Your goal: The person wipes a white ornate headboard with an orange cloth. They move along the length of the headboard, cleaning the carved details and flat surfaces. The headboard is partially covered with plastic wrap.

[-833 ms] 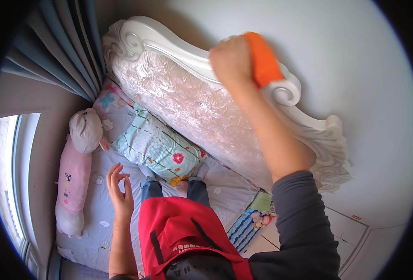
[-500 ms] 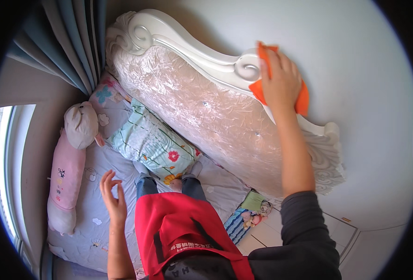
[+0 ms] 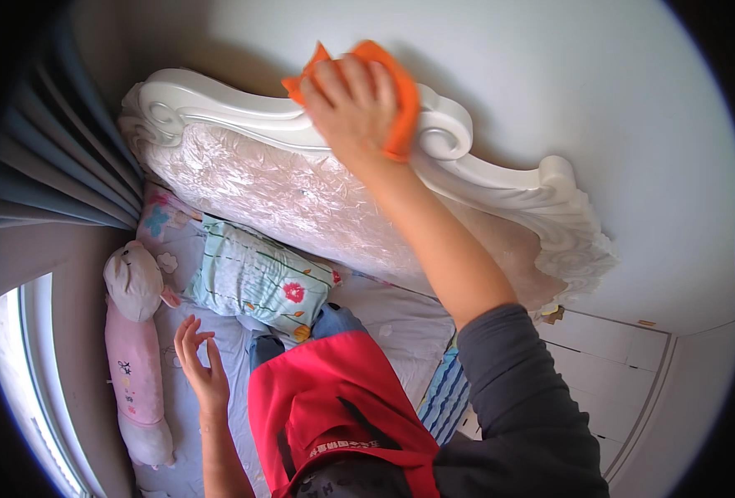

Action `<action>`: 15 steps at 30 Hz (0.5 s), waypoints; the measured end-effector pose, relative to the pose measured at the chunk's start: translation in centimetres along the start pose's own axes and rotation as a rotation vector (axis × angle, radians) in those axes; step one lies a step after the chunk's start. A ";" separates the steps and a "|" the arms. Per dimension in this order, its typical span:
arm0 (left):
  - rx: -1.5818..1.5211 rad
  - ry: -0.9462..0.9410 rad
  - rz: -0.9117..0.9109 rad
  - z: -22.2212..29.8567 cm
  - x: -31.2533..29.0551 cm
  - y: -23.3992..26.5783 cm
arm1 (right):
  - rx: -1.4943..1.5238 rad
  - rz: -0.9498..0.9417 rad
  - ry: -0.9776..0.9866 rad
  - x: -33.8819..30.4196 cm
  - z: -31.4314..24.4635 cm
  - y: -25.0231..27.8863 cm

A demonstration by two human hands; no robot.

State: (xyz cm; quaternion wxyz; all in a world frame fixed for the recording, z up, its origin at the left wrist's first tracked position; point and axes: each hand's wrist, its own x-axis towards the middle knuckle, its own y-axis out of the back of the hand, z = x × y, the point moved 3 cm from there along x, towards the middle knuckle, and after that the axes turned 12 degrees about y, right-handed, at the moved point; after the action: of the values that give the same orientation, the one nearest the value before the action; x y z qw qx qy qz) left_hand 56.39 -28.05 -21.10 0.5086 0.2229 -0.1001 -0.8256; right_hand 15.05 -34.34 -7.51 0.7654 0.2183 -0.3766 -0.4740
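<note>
My right hand [image 3: 355,108] presses an orange cloth [image 3: 405,108] onto the white carved top rail of the headboard [image 3: 243,112]. The fingers lie over the cloth, and its corners stick out past them on both sides. Below the rail, the headboard's panel is padded in shiny, crinkled pale-pink fabric. My left hand [image 3: 201,361] hangs in the air above the bed, fingers loosely bent and apart, holding nothing. Beyond it, a light-green flowered pillow [image 3: 255,274] leans by the headboard's foot.
On the left a long pink plush animal [image 3: 135,357] lies along the bed's edge, beside a bright window [image 3: 39,365]. Grey-blue curtains [image 3: 60,149] hang at the far left. White drawers [image 3: 600,357] stand at the right. I kneel or stand on the grey bedsheet [image 3: 392,332].
My right hand has slid the orange cloth left along the headboard's top rail, past the scroll. The view has turned with me. My left hand keeps its loose pose.
</note>
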 end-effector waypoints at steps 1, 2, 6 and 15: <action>0.006 0.015 -0.016 -0.1 -0.6 -0.4 | -0.043 0.033 -0.089 -0.9 1.2 1.1; 0.008 0.029 -0.032 -0.5 -1.2 -0.7 | -0.010 -0.011 -0.211 -2.0 2.8 2.8; 0.022 0.067 -0.020 -1.1 -1.8 -1.0 | 0.080 0.062 -0.421 -7.5 5.9 4.8; 0.033 0.093 0.000 1.4 -4.1 -4.9 | 0.166 -0.251 -0.612 -16.0 6.5 7.7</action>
State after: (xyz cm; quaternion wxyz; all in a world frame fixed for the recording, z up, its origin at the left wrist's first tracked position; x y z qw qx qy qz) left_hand 53.44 -22.20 -20.73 0.5089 0.2694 -0.0899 -0.8126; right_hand 9.99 -16.44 -4.06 0.5322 0.1719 -0.5964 -0.5758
